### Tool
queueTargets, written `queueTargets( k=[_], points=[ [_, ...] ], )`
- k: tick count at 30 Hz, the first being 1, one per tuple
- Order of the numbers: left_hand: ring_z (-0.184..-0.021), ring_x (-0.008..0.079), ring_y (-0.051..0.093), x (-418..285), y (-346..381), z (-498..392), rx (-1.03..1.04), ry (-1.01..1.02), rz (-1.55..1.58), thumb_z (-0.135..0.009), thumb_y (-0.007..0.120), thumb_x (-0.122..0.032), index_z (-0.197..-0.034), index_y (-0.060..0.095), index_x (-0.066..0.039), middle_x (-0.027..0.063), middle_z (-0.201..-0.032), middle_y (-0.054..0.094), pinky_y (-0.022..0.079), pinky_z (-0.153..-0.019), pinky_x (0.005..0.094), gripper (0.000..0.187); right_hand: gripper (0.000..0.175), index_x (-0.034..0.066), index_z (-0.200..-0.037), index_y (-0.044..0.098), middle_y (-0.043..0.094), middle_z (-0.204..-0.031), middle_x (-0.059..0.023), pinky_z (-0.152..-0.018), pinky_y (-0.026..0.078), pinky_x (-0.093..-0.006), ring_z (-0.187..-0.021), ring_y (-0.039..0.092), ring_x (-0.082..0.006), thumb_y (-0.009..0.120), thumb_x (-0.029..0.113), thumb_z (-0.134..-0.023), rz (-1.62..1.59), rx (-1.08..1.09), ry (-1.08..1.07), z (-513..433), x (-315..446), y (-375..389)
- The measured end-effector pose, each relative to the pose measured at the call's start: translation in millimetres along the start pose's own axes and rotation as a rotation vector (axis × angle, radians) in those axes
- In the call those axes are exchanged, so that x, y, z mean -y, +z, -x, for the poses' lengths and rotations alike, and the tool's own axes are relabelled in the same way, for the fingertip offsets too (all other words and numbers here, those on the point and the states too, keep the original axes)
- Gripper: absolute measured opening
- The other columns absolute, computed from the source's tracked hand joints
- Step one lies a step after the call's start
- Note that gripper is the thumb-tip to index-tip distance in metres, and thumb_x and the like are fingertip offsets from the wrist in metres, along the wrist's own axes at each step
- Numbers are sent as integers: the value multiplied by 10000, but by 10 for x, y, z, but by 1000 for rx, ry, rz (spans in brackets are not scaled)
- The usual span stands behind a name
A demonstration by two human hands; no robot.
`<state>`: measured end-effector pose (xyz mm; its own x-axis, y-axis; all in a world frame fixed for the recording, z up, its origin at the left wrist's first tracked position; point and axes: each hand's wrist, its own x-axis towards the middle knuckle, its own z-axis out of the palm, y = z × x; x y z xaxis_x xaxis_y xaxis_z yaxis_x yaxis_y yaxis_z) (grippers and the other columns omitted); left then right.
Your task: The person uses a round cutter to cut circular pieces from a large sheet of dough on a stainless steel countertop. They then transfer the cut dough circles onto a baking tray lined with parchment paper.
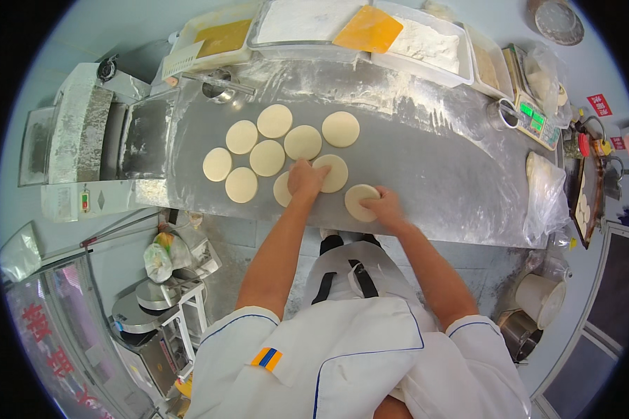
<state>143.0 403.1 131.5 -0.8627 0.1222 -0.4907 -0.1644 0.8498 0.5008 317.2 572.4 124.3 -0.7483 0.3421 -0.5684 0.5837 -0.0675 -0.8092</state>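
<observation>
My right hand [387,208] grips a flat round dough disc [357,201] at its right edge, thumb on top, near the front edge of the grey worktop [430,173]. My left hand [305,179] is over the dough, its thumb resting on another dough disc [335,175]. Its fingers partly cover a disc [281,189] to the left; whether they grip anything is hidden. Beyond the left hand lies a disc [303,142], with a separate one [340,129] to its right. Several more pale discs, including one [267,158], lie flat to the left.
Along the back stand a flour tub [424,77] with an orange scraper [369,29] on its rim, and a tray of yellow liquid [223,37]. A dough-rolling machine [78,123] borders the left. At right are a digital scale [539,123] and a plastic bag [545,199].
</observation>
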Motion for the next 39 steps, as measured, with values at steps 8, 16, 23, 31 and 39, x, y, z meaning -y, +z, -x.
queueTargets(
  k=[8, 16, 23, 31, 39],
  points=[
    [-1011, 298, 694, -16, 130, 119, -43, 42, 208, -770, 875, -343, -1156, 654, 16, 198, -1090, 711, 536, -837, 419, 571, 447, 28, -1195, 732, 765, -1013, -111, -817, 557, -350, -905, 708, -183, 803, 275, -830, 282, 117, -224, -1076, 1031, -431],
    [-964, 374, 720, 41, -197, -98, 292, 290, 183, -807, 837, -250, -1288, 655, -52, 201, -998, 750, 549, -881, 444, 551, 480, 102, -1205, 727, 694, -1233, -157, -977, 534, -463, -1141, 659, -370, 806, 291, -771, 926, 255, -504, -1968, 1463, -7],
    [-1089, 393, 668, -244, -828, -1042, 187, 587, -329, -772, 861, -216, -1250, 666, -12, 219, -1180, 693, 533, -942, 457, 555, 534, 66, -1205, 678, 624, -1274, -226, -1047, 511, -471, -1267, 579, -403, 825, 266, -732, 1017, 183, -411, -1989, 1494, 72],
    [-1181, 377, 627, -501, -845, -1365, 314, 691, -670, -624, 954, -310, -1164, 706, -72, 189, -1210, 675, 515, -994, 454, 640, 519, 49, -1158, 680, 648, -1273, -225, -1045, 506, -469, -1251, 585, -394, 851, 234, -704, 1034, 108, -308, -1838, 1628, 160],
    [-1078, 367, 676, -281, -1017, -1234, 434, 710, -439, -674, 933, -335, -1171, 682, -58, 170, -1107, 718, 536, -953, 450, 622, 460, 10, -1164, 649, 706, -1075, -196, -930, 536, -418, -1033, 673, -372, 825, 226, -797, 658, -45, -185, -1211, 1491, 69]
  ],
)
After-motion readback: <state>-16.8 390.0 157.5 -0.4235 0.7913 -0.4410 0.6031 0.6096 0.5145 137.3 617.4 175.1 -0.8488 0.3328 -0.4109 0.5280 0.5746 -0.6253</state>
